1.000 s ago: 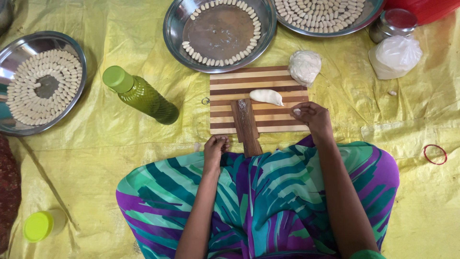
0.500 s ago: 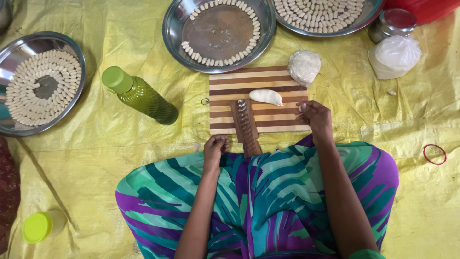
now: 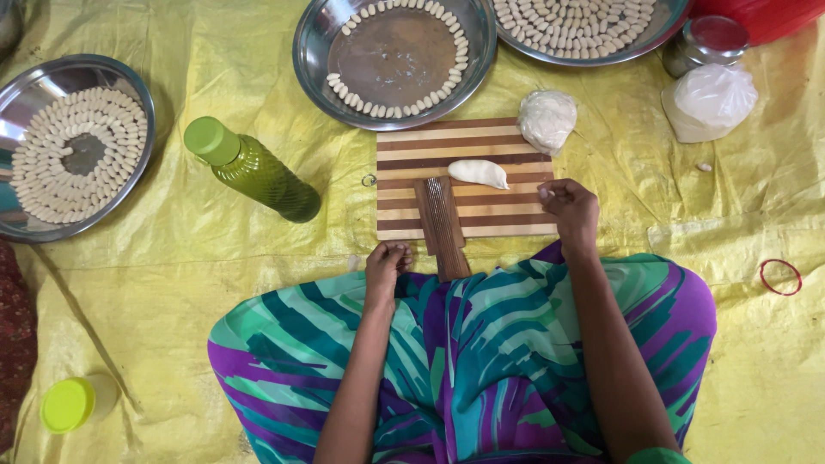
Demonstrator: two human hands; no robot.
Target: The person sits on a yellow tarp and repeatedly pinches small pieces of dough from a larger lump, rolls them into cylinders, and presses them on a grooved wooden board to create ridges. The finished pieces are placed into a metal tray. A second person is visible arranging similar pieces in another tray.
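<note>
A yellow sheet [image 3: 215,258] covers the floor, carrying steel plates [image 3: 391,60] ringed with small dough pieces. Before the seated person lies a striped cutting board [image 3: 507,219] with a ridged wooden paddle [image 3: 443,228] and an oblong dough piece [image 3: 479,174] on it. The right hand [image 3: 569,206] rests at the board's edge, fingers curled together, near the dough. The left hand [image 3: 387,265] lies loosely closed, empty, beside the paddle.

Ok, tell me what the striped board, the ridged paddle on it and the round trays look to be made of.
Striped board: wood, apparently glued strips, given alternating pale and dark bands; matte finish.
Ridged paddle: likely dark brown wood, with fine lengthwise grooves and a plain handle.
Round trays: metal, probably steel; the silver-grey rims shine and reflect light.
</note>
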